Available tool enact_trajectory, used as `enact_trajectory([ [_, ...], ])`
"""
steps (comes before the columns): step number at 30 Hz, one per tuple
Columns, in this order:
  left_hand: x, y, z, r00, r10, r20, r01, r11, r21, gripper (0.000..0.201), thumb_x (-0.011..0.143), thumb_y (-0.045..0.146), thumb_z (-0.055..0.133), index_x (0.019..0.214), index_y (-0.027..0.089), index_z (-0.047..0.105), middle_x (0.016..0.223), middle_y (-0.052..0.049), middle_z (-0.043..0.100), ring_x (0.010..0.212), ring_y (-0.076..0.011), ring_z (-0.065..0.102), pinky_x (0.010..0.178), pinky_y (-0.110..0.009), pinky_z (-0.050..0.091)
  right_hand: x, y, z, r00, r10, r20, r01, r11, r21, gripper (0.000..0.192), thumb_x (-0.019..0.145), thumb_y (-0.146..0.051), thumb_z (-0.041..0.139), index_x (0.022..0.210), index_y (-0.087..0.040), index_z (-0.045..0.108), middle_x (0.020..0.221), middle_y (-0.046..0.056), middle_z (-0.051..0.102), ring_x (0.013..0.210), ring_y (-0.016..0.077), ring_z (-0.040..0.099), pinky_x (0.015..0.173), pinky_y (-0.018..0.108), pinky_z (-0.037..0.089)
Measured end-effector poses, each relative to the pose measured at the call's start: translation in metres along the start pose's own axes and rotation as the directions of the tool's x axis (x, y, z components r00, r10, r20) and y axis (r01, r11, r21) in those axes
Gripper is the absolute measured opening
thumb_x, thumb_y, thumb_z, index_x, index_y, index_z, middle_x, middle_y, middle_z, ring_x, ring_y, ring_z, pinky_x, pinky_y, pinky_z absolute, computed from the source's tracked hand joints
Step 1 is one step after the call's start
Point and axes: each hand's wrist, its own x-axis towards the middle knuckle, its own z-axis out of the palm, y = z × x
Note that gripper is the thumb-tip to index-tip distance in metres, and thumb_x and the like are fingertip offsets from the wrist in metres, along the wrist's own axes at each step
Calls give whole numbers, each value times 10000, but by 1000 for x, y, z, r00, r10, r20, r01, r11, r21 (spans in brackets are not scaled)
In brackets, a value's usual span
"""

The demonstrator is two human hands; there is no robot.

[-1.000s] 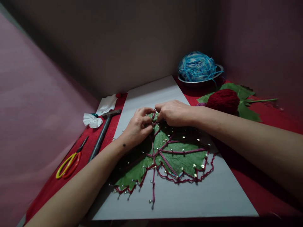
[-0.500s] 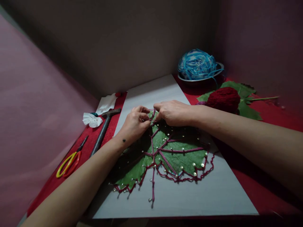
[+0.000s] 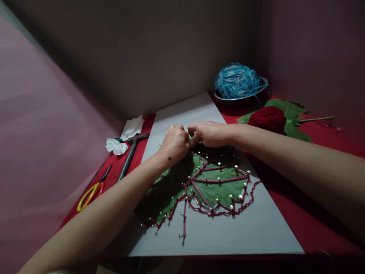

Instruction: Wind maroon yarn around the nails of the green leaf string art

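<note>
A large green leaf point(image 3: 216, 188) is lying pinned flat on a grey board point(image 3: 228, 232) in the middle of the desk point(image 3: 288, 213), which is covered in red cloth. Small shiny nails point(image 3: 238, 196) are standing along the leaf's edge and veins, and dark red yarn point(image 3: 221, 180) is running from nail to nail, tracing the veins and looping round the outline.

Both hands are meeting at the far tip of the leaf. The left hand point(image 3: 175, 144) is curling its fingers closed over that spot, and the right hand point(image 3: 209, 134) is pinching its fingertips together just beside it; the strand between them is too hidden to make out, so what each is gripping cannot be told.

To the right, a ball of dark red yarn point(image 3: 267, 118) is resting on another green leaf point(image 3: 293, 129). Behind it, a blue yarn ball point(image 3: 235, 80) is sitting in a metal bowl point(image 3: 264, 82). On the left, a hammer point(image 3: 129, 154) is lying beside the board, with yellow-handled scissors point(image 3: 92, 192) nearer and crumpled white tissue point(image 3: 116, 146) farther back.
</note>
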Motion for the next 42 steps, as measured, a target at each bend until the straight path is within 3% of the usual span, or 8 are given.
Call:
enact_trajectory([
  [4,-16,10,5,996,40,-84,-40,999,2,159,728,83,550,595,163,585,841,-88,560,855,-239,436,756,-389,410,-3,9,-6,1000,-1,-6,1,995,104,380,685,8,456,817,-204,743,1001,31,677,810,131,582,690,224,403],
  [8,-35,7,3,991,59,-119,-73,990,-121,230,771,78,533,568,173,587,836,-69,583,867,-221,434,794,-388,420,-3,12,-8,999,1,-43,8,982,190,463,676,20,431,929,-199,750,1027,37,694,828,134,601,708,230,424],
  [13,-55,4,-5,988,109,-110,-128,974,-189,178,805,151,592,649,206,659,1009,-40,599,989,-227,416,897,-416,408,-2,1,-4,998,-15,-59,18,998,55,518,695,-13,463,1053,-279,725,1070,36,675,896,157,585,737,252,402],
  [22,-66,-3,-10,999,-29,-23,18,915,-402,128,760,168,670,642,218,661,995,-13,620,1013,-210,468,949,-429,404,-1,-6,2,998,-52,19,54,992,-113,519,724,-59,484,1108,-337,698,1064,51,650,879,201,519,665,304,333],
  [27,-61,-11,-13,996,-87,31,91,868,-487,97,731,174,682,642,206,663,1076,-26,611,1068,-221,511,992,-446,400,-2,-11,4,998,-48,37,53,989,-135,340,749,-115,518,945,-275,745,974,91,638,878,222,495,652,316,329],
  [31,-58,-15,-18,993,-69,93,106,863,-493,130,717,163,673,596,187,633,1082,-32,615,1041,-216,548,959,-416,440,-4,-10,4,996,-80,26,83,989,-125,389,721,-58,507,924,-284,750,985,78,640,916,222,509,706,315,358],
  [37,-62,-22,-17,996,-69,57,89,830,-551,107,737,190,641,631,188,635,1070,-41,603,1034,-208,537,977,-409,414,0,1,-4,990,-8,-143,-2,997,-73,460,704,5,438,973,-223,734,1121,55,642,923,171,562,774,278,397],
  [42,-60,-34,-14,993,-68,94,112,783,-611,118,736,201,625,622,175,609,1039,-41,610,1002,-206,537,988,-401,378,0,-14,-1,973,-77,-216,77,997,-9,399,747,-27,456,955,-219,737,885,45,699,844,180,538,733,286,388],
])
